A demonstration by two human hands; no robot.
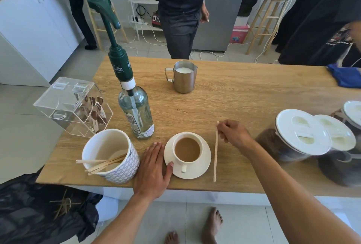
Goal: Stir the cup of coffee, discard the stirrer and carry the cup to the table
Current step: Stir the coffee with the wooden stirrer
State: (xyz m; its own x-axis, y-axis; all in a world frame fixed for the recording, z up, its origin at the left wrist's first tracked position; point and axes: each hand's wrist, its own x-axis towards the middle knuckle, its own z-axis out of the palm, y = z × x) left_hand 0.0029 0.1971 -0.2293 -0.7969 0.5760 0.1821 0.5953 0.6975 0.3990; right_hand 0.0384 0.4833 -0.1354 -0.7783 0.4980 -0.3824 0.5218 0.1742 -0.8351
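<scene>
Cup [187, 151] of milky coffee on its saucer [204, 167] at the near edge of the counter [234, 97], left hand [152, 171] flat beside it, fingers [156, 147] straight, thumb touching the saucer rim, right hand [233, 133] pinching the far end of a wooden stirrer [215, 154] just right of the saucer.

cup [187, 151]: 1 | saucer [206, 158]: 1 | held stirrer [215, 154]: 1 | milk jug [184, 81]: 1 | pump bottle [137, 113]: 1 | lidded jars [300, 128] [337, 135] [353, 111]: 3

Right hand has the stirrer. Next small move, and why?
Probably lift the stirrer and dip its lower end into the cup: the right hand pinches its top, it sits beside the saucer, and the left hand touches the rim.
</scene>
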